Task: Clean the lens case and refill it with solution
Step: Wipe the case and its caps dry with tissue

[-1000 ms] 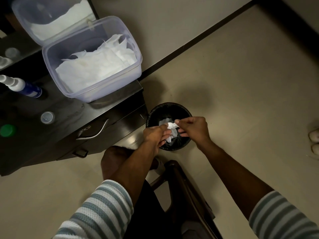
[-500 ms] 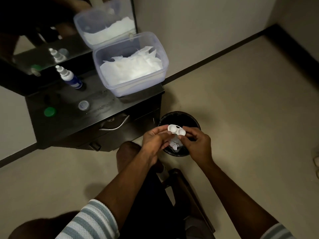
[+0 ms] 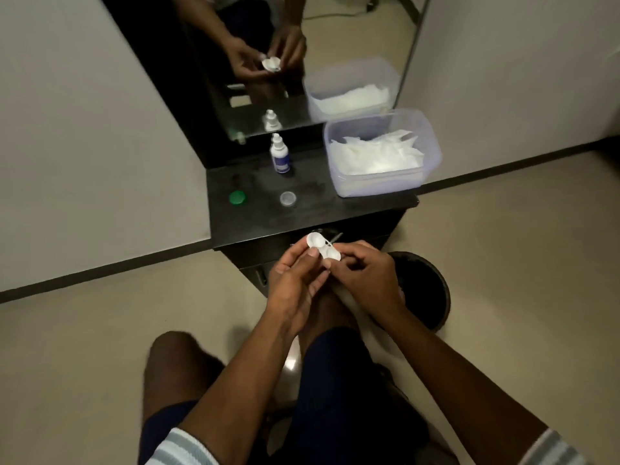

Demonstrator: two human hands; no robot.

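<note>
Both hands hold the white lens case (image 3: 323, 249) in the air, just past the front edge of the dark bench (image 3: 335, 214). The left hand (image 3: 298, 283) pinches one end with thumb and fingers, and the right hand (image 3: 364, 280) pinches the other end. On the bench stand a small bottle (image 3: 279, 155), a green cap (image 3: 237, 198), a clear cap (image 3: 288, 198) and a tub of tissues (image 3: 379, 152) at the right edge. A black bin (image 3: 424, 290) sits on the floor beside the right hand. The case looks empty, maybe.
</note>
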